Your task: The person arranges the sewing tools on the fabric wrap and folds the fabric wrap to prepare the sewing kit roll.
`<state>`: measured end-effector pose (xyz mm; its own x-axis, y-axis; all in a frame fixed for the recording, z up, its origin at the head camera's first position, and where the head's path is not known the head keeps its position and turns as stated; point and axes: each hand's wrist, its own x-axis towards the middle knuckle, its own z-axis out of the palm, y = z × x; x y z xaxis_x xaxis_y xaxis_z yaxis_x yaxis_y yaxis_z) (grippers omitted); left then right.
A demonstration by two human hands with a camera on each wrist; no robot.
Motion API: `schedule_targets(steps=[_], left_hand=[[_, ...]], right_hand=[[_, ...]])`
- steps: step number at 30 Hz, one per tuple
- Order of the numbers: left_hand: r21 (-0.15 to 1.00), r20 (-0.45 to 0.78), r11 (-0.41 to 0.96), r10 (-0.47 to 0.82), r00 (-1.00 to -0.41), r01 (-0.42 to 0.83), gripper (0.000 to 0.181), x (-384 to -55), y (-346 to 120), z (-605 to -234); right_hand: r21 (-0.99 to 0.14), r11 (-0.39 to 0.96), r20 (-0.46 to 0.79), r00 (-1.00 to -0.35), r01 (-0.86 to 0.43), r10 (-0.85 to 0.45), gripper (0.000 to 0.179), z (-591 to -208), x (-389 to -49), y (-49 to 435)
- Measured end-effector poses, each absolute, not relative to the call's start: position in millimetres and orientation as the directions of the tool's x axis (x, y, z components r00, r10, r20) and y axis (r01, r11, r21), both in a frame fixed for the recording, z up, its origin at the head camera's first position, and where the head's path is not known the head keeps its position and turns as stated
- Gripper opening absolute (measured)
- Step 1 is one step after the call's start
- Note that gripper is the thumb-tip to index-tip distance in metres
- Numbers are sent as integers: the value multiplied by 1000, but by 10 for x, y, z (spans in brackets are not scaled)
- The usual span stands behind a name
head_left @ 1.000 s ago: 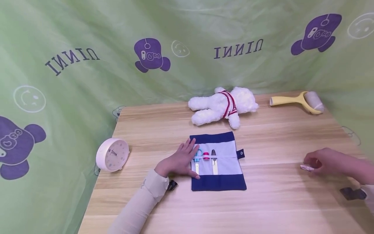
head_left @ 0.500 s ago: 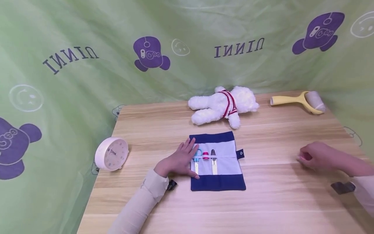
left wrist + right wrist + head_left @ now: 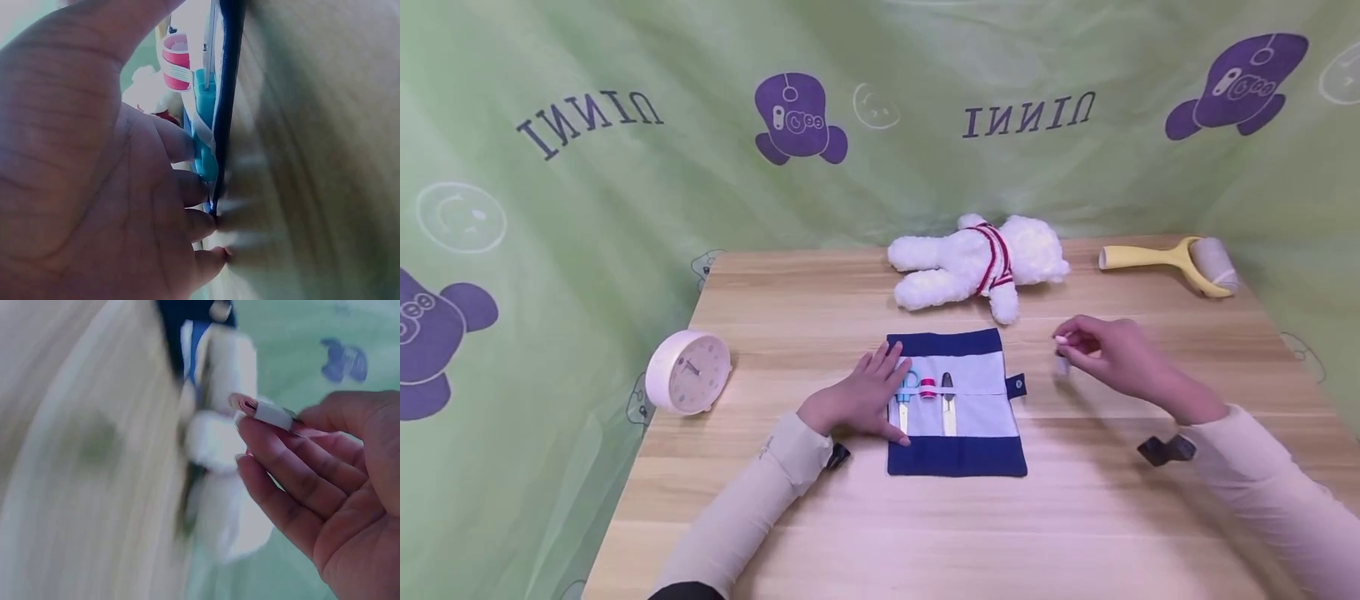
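Observation:
In the head view a navy fabric sewing pouch (image 3: 955, 457) lies unfolded on the table. Its elastic band secures teal-handled scissors (image 3: 904, 412), a red thread spool (image 3: 928, 388) and a dark-handled slim tool (image 3: 948, 412). My left hand (image 3: 859, 402) rests on the pouch's left edge with fingers spread. Teal scissor handles (image 3: 204, 125) appear beside those fingertips in the left wrist view. Right of the pouch, my right hand (image 3: 1116, 358) is raised over the table. Between thumb and fingers it pinches a small rolled strip with a white band (image 3: 273, 415), its coiled end pinkish.
A white plush bear (image 3: 977, 262) in a red-striped top lies at the back. The yellow-handled lint roller (image 3: 1165, 257) occupies the back right corner. At the left edge stands a pink round clock (image 3: 688, 372). Green printed cloth (image 3: 925, 183) hangs behind the table.
My right hand has carried the small rolled strip leftward from the table's right side, toward the pouch. The left hand stays on the pouch. The head view has shifted slightly.

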<state>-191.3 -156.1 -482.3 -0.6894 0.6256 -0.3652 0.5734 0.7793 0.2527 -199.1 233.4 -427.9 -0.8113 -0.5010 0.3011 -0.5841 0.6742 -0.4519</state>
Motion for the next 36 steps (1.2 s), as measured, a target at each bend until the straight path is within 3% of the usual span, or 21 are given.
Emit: schedule_targets(steps=[8, 20, 27, 36], left_hand=[[217, -435, 800, 592, -679, 559, 127, -1900, -1530, -4792], [133, -481, 812, 555, -679, 569, 129, -1995, -1450, -4800], [131, -477, 813, 554, -683, 568, 129, -1975, -1430, -4773], [123, -473, 814, 551, -688, 568, 130, -1966, -1399, -4711]], right_hand=[[-582, 467, 295, -708, -666, -642, 10, -4412, -2182, 1635], [-706, 498, 73, -751, -504, -656, 8, -4724, -2432, 1336], [-693, 528, 60, -770, -490, -635, 9, -4811, -2502, 1354], [-753, 503, -36, -738, -423, -674, 5, -4793, -2561, 1354]])
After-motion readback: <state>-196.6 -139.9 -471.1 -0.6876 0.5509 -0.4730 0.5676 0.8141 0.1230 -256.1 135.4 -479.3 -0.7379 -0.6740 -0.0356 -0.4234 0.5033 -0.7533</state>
